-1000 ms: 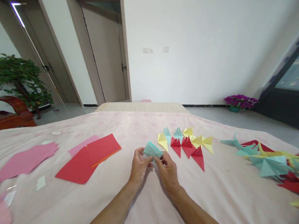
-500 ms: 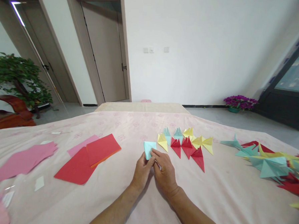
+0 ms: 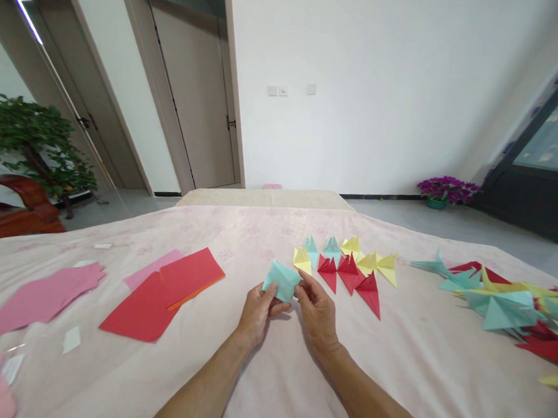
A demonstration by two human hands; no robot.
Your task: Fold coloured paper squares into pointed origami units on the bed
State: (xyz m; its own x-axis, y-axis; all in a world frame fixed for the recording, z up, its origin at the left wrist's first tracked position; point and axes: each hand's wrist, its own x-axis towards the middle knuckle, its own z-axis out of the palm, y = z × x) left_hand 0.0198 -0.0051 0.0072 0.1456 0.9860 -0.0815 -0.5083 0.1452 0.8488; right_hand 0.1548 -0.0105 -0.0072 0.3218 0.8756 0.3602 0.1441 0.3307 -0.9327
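A folded light-blue square of origami paper (image 3: 282, 278) is held up above the tablecloth, creases showing on its face. My left hand (image 3: 259, 311) grips its lower left part, thumb on top and fingers beneath. At the right corner my right hand (image 3: 315, 307) pinches the paper between thumb and index finger. Just beyond my right hand stand several small folded paper cranes, among them a red crane (image 3: 349, 272), a yellow crane (image 3: 303, 260) and a blue crane (image 3: 332, 247).
Red paper sheets (image 3: 189, 276) and pink paper sheets (image 3: 40, 296) lie to the left on the pale pink tablecloth (image 3: 157, 383). A heap of folded paper cranes (image 3: 507, 308) covers the right side. A white slip (image 3: 71, 340) lies near the red sheets.
The blue paper has turned from upright to a slanted diamond and shows more of its face. My hands have moved apart, the right one shifting to the paper's right corner.
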